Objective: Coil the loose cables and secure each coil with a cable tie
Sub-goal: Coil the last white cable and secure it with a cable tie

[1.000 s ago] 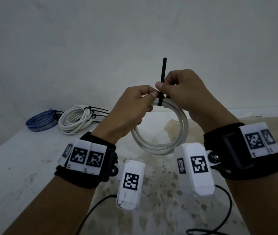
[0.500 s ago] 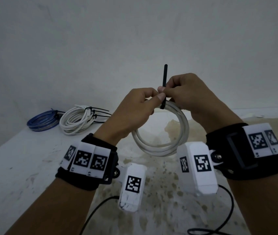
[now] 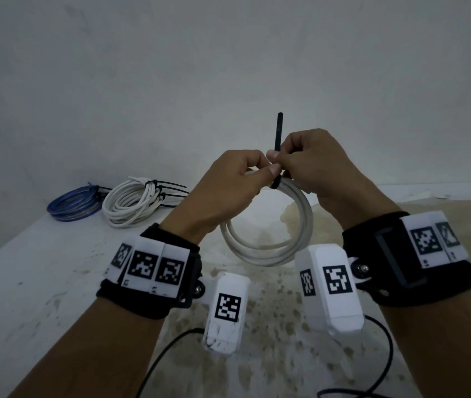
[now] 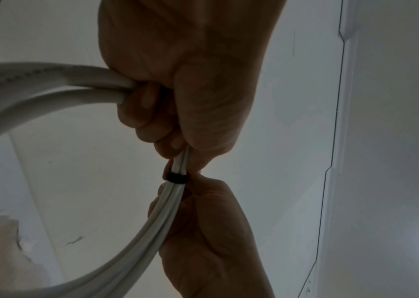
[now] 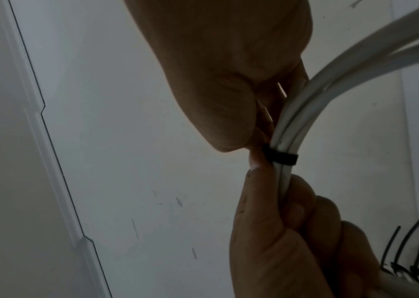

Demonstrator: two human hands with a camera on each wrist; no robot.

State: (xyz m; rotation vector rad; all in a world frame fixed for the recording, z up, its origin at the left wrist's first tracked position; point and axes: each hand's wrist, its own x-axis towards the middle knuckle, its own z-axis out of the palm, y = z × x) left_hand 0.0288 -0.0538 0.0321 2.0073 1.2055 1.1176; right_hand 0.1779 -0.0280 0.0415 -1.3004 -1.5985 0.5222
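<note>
A thick white cable coil hangs in the air between both hands. My left hand grips its top strands, with the thumb pressed by the black cable tie. My right hand pinches the tie where it wraps the coil, and the tie's tail stands straight up. In the left wrist view the tie band circles the coil between my left hand above and my right hand below. The right wrist view shows the same band around the coil.
A blue tied coil and a white coil bound with black ties lie at the back left of the white table. Brown stains cover the table's middle. A grey wall stands close behind. Black camera leads trail near me.
Both hands and the coil have drifted slightly lower and to the right. The holds on coil and tie look the same.
</note>
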